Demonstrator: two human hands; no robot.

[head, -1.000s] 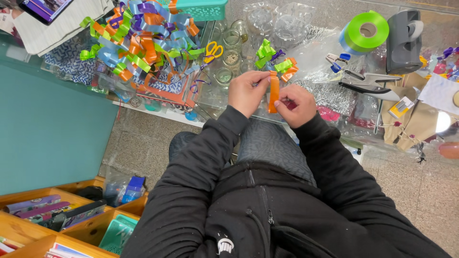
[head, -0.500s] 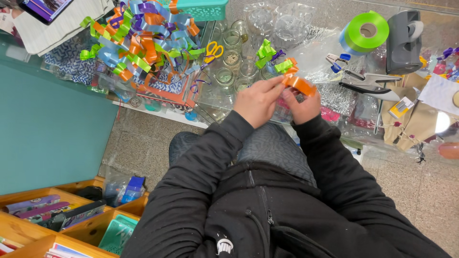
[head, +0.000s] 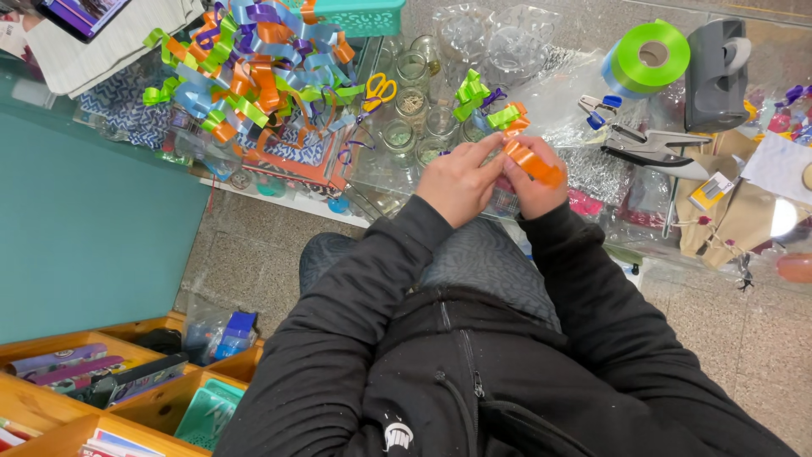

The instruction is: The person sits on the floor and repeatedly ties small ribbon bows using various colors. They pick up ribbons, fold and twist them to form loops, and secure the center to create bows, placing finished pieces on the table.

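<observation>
Both hands meet at the front edge of a glass table (head: 381, 199). My left hand (head: 458, 180) and my right hand (head: 534, 188) pinch a short strip of orange ribbon (head: 534, 162) between their fingertips; the strip lies bent over my right hand's fingers. Just beyond the hands sits a small bow of green, orange and purple ribbon loops (head: 489, 106). Black jacket sleeves cover both arms.
A big heap of curled ribbon loops (head: 245, 68) lies at the far left. Yellow-handled scissors (head: 380, 90), small glass jars (head: 412, 101), a green ribbon roll (head: 650, 57), a black tape dispenser (head: 716, 61) and a stapler (head: 655, 145) stand on the glass. Wooden trays (head: 101, 389) sit low left.
The orange ribbon stood upright between the hands a second ago. It now lies tipped to the right across my right hand, and both hands have shifted slightly away from me.
</observation>
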